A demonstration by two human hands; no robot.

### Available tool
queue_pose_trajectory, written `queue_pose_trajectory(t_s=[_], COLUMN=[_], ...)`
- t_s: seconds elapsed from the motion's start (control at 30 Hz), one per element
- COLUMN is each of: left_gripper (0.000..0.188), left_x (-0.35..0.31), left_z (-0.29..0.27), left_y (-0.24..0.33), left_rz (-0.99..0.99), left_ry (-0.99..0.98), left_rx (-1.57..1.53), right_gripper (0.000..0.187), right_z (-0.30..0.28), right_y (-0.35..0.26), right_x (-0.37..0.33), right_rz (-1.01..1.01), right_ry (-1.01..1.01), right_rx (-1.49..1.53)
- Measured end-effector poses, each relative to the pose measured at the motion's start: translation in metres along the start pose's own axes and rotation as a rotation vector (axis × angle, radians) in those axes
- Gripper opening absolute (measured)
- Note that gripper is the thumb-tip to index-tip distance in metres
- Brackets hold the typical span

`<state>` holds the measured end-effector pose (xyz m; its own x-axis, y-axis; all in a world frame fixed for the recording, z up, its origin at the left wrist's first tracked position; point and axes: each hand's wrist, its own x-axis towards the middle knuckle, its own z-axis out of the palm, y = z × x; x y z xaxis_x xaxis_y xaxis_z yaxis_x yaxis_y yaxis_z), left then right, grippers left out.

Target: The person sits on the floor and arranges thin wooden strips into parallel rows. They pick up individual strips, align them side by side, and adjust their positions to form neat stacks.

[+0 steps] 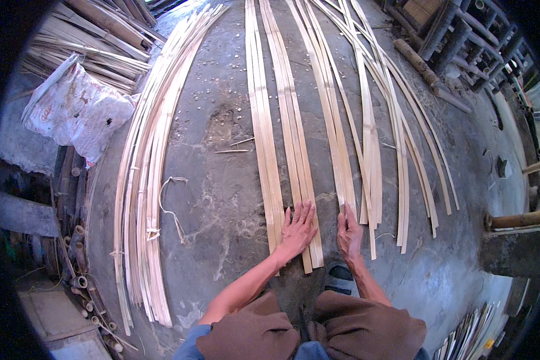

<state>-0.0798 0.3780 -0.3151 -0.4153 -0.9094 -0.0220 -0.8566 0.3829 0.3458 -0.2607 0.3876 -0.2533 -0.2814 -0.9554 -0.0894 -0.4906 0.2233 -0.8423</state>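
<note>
Long, pale bamboo strips lie side by side on the floor, running away from me. My left hand (299, 230) rests flat with fingers apart across the near part of a bamboo bundle (288, 120). Just left of it runs another set of bamboo strips (259, 120); the heel of this hand is close to their near end. My right hand (349, 233) is closed at the near end of a third group of bamboo strips (331, 132), thumb and fingers drawn together around that end. The tips of those strips are hidden by the hand.
A thick bamboo bundle (150, 156), tied near its lower end, lies left. Crossed loose strips (396, 108) fan out right. A white sack (81, 111) and cut poles (81, 282) line the left side. My sandalled foot (341, 279) is beside the right hand.
</note>
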Motion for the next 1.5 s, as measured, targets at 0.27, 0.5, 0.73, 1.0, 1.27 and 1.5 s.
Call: queue_pose_trajectory(t_s=[0.27, 0.5, 0.73, 1.0, 1.27, 1.5], left_gripper=[0.076, 0.078, 0.075, 0.076, 0.072, 0.064], left_x=[0.002, 0.001, 0.001, 0.000, 0.002, 0.004], left_z=[-0.004, 0.001, -0.002, -0.004, -0.008, -0.010], left_y=[0.001, 0.000, 0.000, 0.000, 0.002, -0.005], left_rz=[0.003, -0.009, -0.006, -0.016, -0.005, -0.009], left_ry=[-0.018, -0.030, -0.010, -0.040, -0.026, 0.210], left_rx=[0.013, 0.054, 0.055, 0.005, 0.012, -0.252], right_gripper=[0.042, 0.043, 0.046, 0.049, 0.050, 0.052], right_z=[0.044, 0.046, 0.052, 0.027, 0.025, 0.031], right_y=[0.040, 0.032, 0.053, 0.041, 0.030, 0.001], right_x=[0.003, -0.010, -0.008, 0.000, -0.005, -0.025], right_rz=[-0.012, 0.013, -0.386, 0.023, 0.007, -0.277], right_ry=[-0.072, -0.183, -0.041, -0.227, -0.180, -0.054], right_rx=[0.025, -0.015, -0.171, 0.211, 0.197, 0.179])
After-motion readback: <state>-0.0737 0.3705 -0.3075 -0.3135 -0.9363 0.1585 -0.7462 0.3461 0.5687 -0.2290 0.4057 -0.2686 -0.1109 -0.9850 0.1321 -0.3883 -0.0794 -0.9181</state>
